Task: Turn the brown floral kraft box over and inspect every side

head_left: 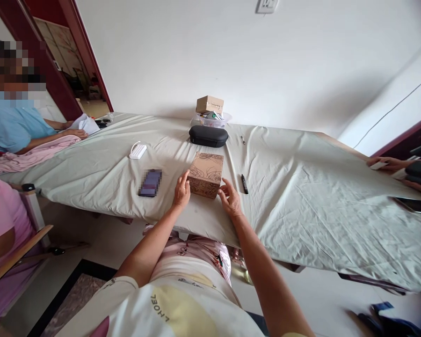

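Note:
A brown cardboard box [206, 173] printed with line drawings sits near the front edge of a table covered by a pale grey-green cloth [301, 187]. My left hand [182, 191] rests against the box's near left corner, fingers loosely curved and apart. My right hand [230, 198] is at the near right corner, fingers spread, touching or almost touching the box. Neither hand grips anything. A black marker [244, 183] lies just right of the box.
A dark phone [150, 183] and a small white case [138, 150] lie left of the box. Behind it are a black oval case [208, 135], a clear container [211, 120] and a small carton [209, 104]. Other people sit at the left and right ends.

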Available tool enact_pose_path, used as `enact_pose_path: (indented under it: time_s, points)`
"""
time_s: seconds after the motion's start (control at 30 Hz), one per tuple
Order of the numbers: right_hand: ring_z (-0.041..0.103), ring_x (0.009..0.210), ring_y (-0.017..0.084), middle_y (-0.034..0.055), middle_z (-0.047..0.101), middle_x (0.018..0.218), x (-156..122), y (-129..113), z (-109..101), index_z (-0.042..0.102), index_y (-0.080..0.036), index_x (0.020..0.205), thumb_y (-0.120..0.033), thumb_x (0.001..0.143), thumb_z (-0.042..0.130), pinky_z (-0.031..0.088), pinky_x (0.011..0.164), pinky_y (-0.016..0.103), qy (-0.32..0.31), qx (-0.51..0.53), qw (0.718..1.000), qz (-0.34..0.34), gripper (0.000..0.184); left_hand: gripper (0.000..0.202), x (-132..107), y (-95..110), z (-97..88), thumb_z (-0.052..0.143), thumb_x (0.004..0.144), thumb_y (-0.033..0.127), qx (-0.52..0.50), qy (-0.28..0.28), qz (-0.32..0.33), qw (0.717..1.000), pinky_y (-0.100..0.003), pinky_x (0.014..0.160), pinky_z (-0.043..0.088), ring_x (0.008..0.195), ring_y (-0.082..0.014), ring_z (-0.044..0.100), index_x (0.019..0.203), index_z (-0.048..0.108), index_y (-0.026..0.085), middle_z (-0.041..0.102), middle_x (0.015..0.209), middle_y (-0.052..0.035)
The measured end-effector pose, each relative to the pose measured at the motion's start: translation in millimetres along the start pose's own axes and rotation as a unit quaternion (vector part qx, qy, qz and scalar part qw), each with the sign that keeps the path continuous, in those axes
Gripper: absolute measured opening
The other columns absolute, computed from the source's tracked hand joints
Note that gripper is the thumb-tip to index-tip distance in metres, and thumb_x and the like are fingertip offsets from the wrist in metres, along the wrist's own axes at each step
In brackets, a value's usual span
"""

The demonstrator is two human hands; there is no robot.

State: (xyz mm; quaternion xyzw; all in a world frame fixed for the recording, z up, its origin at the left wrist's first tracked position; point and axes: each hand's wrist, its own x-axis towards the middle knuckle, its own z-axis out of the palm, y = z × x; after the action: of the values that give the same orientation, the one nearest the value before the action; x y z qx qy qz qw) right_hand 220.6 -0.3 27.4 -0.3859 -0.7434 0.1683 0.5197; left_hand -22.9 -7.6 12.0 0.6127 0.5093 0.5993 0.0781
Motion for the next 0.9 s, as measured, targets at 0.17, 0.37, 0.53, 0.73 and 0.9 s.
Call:
enact_pose_path:
  time_s: [0.17,0.37,0.53,0.73,0.9]
  points:
    - [0.065,0.067,0.015,0.0021,0.073,0.081,-7,-9,8,0.058,-0.021,0.151,-0.052,0.104,0.054,0.059,0.071,0.029,-0.085,-0.038,0.991,-0.099,0.056,0.053,-2,3,1.0,0.041,0.107,0.037,0.078,0.036,-0.037,0.996,-0.057,0.131,0.032,0.159,-0.0353,0.038,0.156,0.055,0.022,0.045,0.166,-0.0182]
    - [0.069,0.069,0.017,0.0042,0.075,0.080,-11,-13,18,0.062,-0.021,0.150,-0.052,0.106,0.048,0.061,0.075,0.029,-0.120,-0.088,0.982,-0.114,0.055,0.062,-8,17,-0.8,0.052,0.101,0.065,0.079,-0.025,0.073,0.994,-0.059,0.134,0.023,0.163,-0.0378,0.030,0.147,0.065,0.025,0.040,0.171,-0.0159]
    - [0.067,0.065,0.018,0.0043,0.076,0.080,-6,-3,16,0.064,-0.022,0.149,-0.056,0.106,0.047,0.060,0.071,0.030,-0.039,-0.103,0.994,-0.020,0.057,0.060,-8,19,0.6,0.058,0.099,0.064,0.065,-0.071,0.143,0.985,-0.058,0.133,0.029,0.163,-0.0363,0.030,0.142,0.065,0.022,0.045,0.166,-0.0177]
    - [0.066,0.068,0.020,0.0052,0.076,0.086,6,28,-6,0.062,-0.020,0.146,-0.054,0.101,0.051,0.058,0.072,0.035,0.160,-0.086,0.979,0.092,0.057,0.050,-8,15,2.0,0.045,0.106,0.052,0.057,-0.060,0.139,0.987,-0.057,0.132,0.033,0.163,-0.0322,0.032,0.141,0.062,0.021,0.042,0.168,-0.0179]
    - [0.069,0.082,0.021,0.0104,0.076,0.103,6,45,-11,0.066,-0.020,0.133,-0.054,0.096,0.056,0.058,0.076,0.037,0.210,-0.100,0.967,0.101,0.051,0.050,-7,8,1.6,0.039,0.106,0.044,0.029,-0.036,0.076,0.996,-0.049,0.131,0.036,0.159,-0.0280,0.041,0.147,0.058,0.021,0.046,0.167,-0.0159]
